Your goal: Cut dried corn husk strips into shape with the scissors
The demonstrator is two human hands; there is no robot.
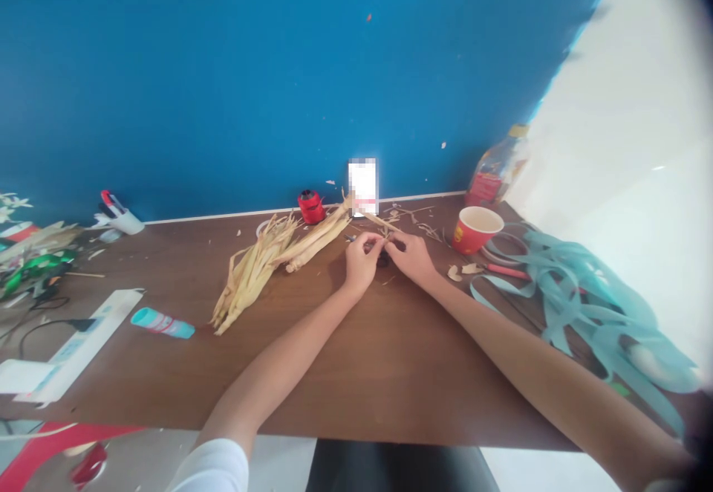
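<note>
**Centre of the tabletop, toward the far edge:** a left hand (362,261) and a right hand (409,256), bare, close together. Each grip is clenched in a pinch on a thin pale husk strand (384,233), knuckles almost meeting. A small dark object (382,259) lies just beneath them; its kind is unclear.

**Beside the left hand:** a loose bundle of dried yellow husk strips (250,280) lies on the brown wooden tabletop (390,377), its upper end reaching toward the hands.

**Far edge:** a red cylindrical spool (310,206) stands against the blue painted wall (278,68), with pale husk scraps scattered nearby.

**Right of the hands:** a red paper cup (474,229) stands before a clear plastic bottle with a yellow cap (493,169) in the far right corner. Red-handled scissors (504,271) lie by a heap of looped teal ribbon (579,306), which runs over the right edge.

**Left portion:** a teal-and-white tube (161,322) lies near a long white paper strip (78,347). A white cup holding pens (119,213) stands in the far left corner, near a tangle of green ribbon (36,269).
</note>
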